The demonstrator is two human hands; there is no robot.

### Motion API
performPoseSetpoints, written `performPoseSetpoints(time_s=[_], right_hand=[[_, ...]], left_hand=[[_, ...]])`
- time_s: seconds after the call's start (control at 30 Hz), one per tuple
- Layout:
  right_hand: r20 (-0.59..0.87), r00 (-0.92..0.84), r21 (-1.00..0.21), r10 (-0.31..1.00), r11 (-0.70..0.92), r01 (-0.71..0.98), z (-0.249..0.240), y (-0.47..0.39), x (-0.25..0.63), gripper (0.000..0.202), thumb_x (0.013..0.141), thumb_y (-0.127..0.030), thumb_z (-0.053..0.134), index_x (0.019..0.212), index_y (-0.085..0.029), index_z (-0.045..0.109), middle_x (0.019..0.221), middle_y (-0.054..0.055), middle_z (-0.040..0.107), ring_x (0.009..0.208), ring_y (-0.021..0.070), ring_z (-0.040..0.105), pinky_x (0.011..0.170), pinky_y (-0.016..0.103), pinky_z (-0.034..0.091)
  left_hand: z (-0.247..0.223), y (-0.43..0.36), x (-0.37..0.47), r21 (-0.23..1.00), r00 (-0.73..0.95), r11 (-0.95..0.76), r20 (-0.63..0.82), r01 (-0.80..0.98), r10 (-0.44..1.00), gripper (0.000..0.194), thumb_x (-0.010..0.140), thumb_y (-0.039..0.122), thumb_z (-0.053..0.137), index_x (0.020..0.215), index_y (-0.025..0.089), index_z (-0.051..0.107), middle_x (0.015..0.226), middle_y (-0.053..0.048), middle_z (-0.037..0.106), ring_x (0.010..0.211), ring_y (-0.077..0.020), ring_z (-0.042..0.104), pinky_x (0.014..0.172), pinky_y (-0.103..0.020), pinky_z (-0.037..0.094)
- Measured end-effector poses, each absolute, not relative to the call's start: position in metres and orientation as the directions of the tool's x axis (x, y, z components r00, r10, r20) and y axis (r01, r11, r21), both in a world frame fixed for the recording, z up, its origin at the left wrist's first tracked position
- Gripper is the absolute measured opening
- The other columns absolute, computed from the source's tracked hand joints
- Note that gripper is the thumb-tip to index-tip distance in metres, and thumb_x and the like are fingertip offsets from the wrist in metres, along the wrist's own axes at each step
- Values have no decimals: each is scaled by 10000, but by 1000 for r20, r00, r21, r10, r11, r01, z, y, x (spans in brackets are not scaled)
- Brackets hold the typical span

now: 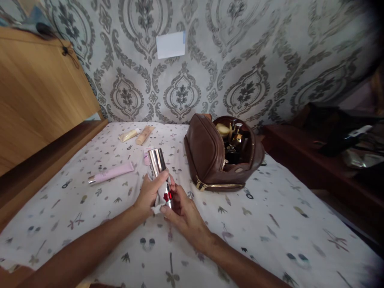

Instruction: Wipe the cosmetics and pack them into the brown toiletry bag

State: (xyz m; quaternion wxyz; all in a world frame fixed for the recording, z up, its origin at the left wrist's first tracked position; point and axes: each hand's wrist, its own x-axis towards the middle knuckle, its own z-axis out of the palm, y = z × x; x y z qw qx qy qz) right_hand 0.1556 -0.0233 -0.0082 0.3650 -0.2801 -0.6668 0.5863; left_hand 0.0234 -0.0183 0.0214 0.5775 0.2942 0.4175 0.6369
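Observation:
Upright but tilted, a shiny silver cosmetic bottle (157,160) with a red part near its lower end is between my hands. My left hand (149,193) is closed around its middle, thumb across the front. A crumpled white tissue (160,200) lies against the bottle, under my left fingers. Closed on the bottle's lower end, my right hand (187,214) has some fingers hidden behind it. Just behind the bottle's top shows a small pink item (147,159), partly covered. A brown toiletry bag (207,148) stands unzipped to the right, with several cosmetics inside.
A pink tube (111,173) lies to the left; a yellowish tube (129,135) and a beige tube (145,135) lie farther back. Patterned white cloth (258,236) covers the surface. A wooden panel (45,88) rises at left; dark furniture (288,148) stands right.

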Motion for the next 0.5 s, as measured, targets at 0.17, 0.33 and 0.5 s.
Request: performPoseSetpoints(time_s=[0.17, 0.33, 0.5], right_hand=[[112, -584, -994, 804, 79, -82, -9, -23, 154, 346, 896, -410, 630, 1148, -220, 486, 945, 31, 603, 825, 169, 596, 643, 265, 525], [52, -638, -975, 769, -100, -200, -5, -19, 154, 394, 885, -524, 629, 1067, -210, 477, 903, 12, 596, 656, 118, 620, 509, 210, 457], [59, -703, -947, 709, -182, -264, 4, -22, 155, 418, 858, -529, 668, 1049, -223, 457, 963, 19, 603, 714, 132, 662, 524, 213, 488]], left_hand=[[22, -15, 22, 833, -154, 24, -130, -552, 980, 596, 563, 639, 834, 887, 190, 612, 657, 13, 665, 591, -161, 657, 496, -232, 510], [27, -14, 16, 666, 65, 364, -430, -651, 901, 772, 717, 869, 468, 915, 146, 655, 670, -64, 682, 517, -219, 653, 359, -283, 465], [35, -11, 13, 599, -10, 443, -602, -667, 798, 840, 754, 876, 362, 978, 134, 685, 632, -70, 680, 369, -199, 557, 283, -289, 376]])
